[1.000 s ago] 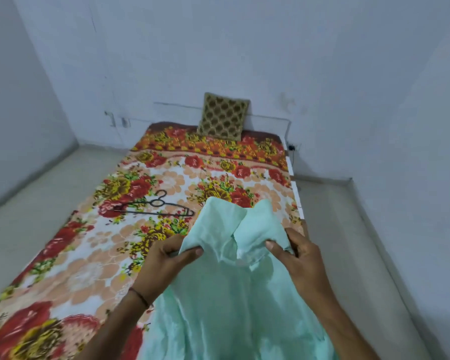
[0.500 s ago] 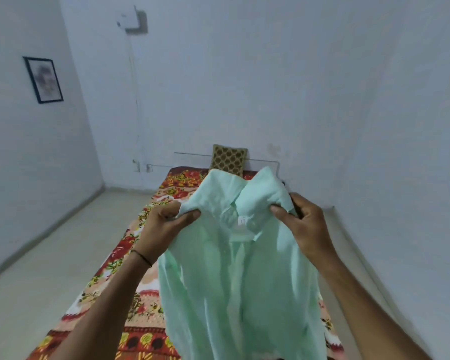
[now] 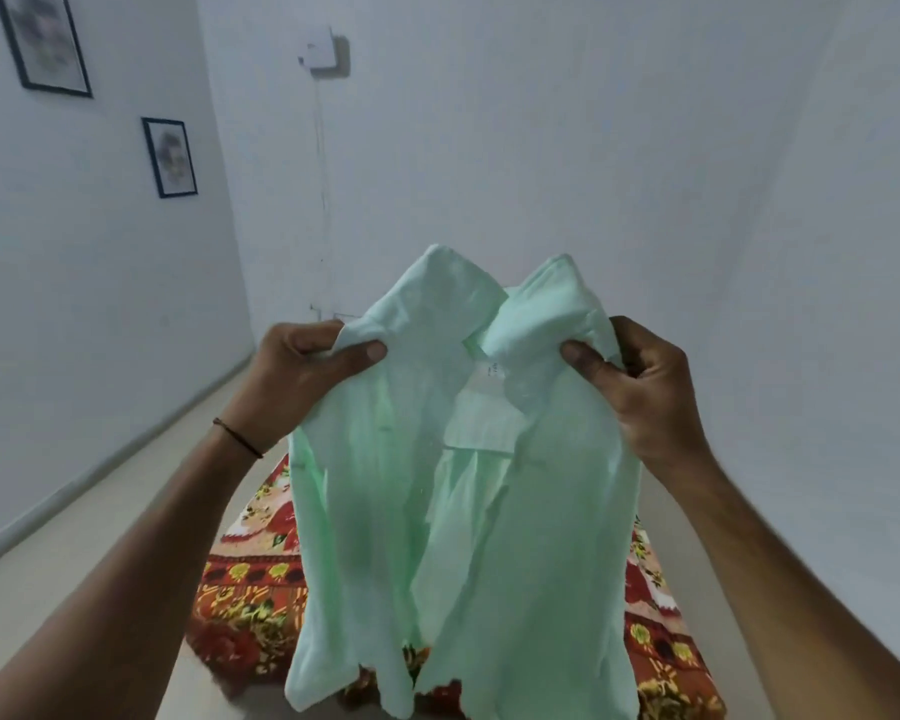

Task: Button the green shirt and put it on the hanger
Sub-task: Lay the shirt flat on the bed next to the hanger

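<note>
The pale green shirt point(image 3: 489, 511) hangs in the air in front of me, held up by its collar. Its front is open, with the two panels parted and the inside of the back showing between them. My left hand point(image 3: 302, 376) pinches the left collar and shoulder. My right hand point(image 3: 640, 392) pinches the right collar and shoulder. The shirt's lower hem dangles over the near end of the mattress. The hanger is hidden from this view.
A floral red and orange mattress point(image 3: 245, 610) lies on the floor below the shirt, against the right wall. Two framed pictures point(image 3: 170, 157) hang on the left wall. A small white box point(image 3: 319, 54) with a cable sits high on the far wall.
Both hands have lifted the shirt up off the mattress to chest height, and my view has tilted upward. The hanger and the cushion have dropped out of sight behind the shirt.
</note>
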